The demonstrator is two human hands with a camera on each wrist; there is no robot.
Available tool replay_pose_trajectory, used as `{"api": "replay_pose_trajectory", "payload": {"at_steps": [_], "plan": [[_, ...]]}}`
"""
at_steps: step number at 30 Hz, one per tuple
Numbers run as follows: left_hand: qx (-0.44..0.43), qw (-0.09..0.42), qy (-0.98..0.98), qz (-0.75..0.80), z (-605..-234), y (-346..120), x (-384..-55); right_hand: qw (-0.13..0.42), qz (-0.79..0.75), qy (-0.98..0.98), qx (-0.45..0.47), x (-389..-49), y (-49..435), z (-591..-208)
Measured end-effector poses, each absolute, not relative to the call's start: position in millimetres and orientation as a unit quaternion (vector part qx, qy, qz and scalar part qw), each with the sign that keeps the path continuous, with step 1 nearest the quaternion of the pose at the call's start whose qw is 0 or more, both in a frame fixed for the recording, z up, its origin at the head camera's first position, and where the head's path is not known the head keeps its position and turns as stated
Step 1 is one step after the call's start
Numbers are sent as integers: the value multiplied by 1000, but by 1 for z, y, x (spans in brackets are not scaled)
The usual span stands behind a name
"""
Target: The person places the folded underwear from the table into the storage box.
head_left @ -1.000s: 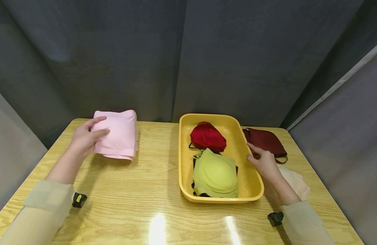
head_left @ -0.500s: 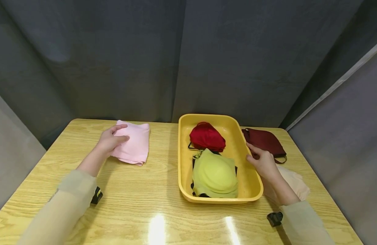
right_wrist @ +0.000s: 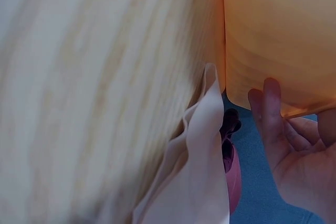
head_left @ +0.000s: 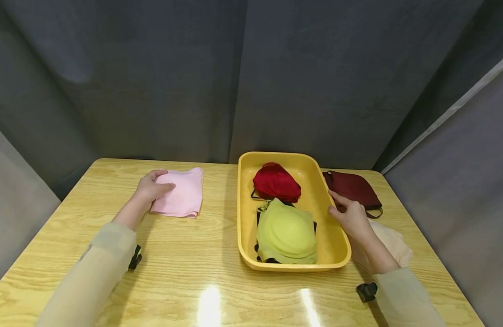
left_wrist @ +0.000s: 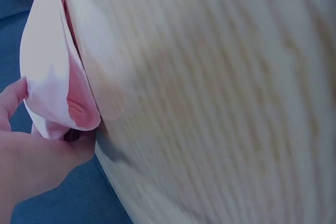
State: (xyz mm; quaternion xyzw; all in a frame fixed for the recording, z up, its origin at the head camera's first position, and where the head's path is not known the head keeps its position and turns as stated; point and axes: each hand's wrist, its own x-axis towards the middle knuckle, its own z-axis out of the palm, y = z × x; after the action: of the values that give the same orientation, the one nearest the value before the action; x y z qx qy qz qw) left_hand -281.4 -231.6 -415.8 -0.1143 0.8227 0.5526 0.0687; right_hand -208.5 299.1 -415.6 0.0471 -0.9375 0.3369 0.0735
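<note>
A folded pink garment [head_left: 183, 193] lies low at the back left of the wooden table. My left hand [head_left: 146, 188] pinches its left edge; in the left wrist view the garment's folded layers [left_wrist: 58, 66] show between thumb and fingers, close over the wood. On the right, my right hand [head_left: 353, 219] grips the right rim of a yellow plastic tub [head_left: 240, 209]. Seen from the right wrist, two fingertips [right_wrist: 271, 90] rest against the tub's outer wall. Inside the tub lie a red padded bra [head_left: 276, 182] and, nearer me, a lime-green one [head_left: 288, 234] over something black.
Right of the tub lies a maroon padded garment [head_left: 353, 188] with a strap. In front of it, partly behind my right forearm, is a beige cloth [head_left: 392, 243]. Dark grey curtains [head_left: 161, 81] stand along the table's back edge, with lighter panels at both sides.
My left hand has carried the pink garment rightward and lowered it from a raised, tilted position to lie flatter on the table. My right hand and the tub have hardly moved.
</note>
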Motion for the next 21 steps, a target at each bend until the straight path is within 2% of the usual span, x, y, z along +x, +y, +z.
{"api": "replay_pose_trajectory", "payload": {"at_steps": [15,21], "plan": [[-115,38,796,593,-421,-232,-283,77,335,-938,50,-209,299,-416],[-88,18,787,610,-409,-230,-275,76,333,-939,47,-208,299,-415]]}}
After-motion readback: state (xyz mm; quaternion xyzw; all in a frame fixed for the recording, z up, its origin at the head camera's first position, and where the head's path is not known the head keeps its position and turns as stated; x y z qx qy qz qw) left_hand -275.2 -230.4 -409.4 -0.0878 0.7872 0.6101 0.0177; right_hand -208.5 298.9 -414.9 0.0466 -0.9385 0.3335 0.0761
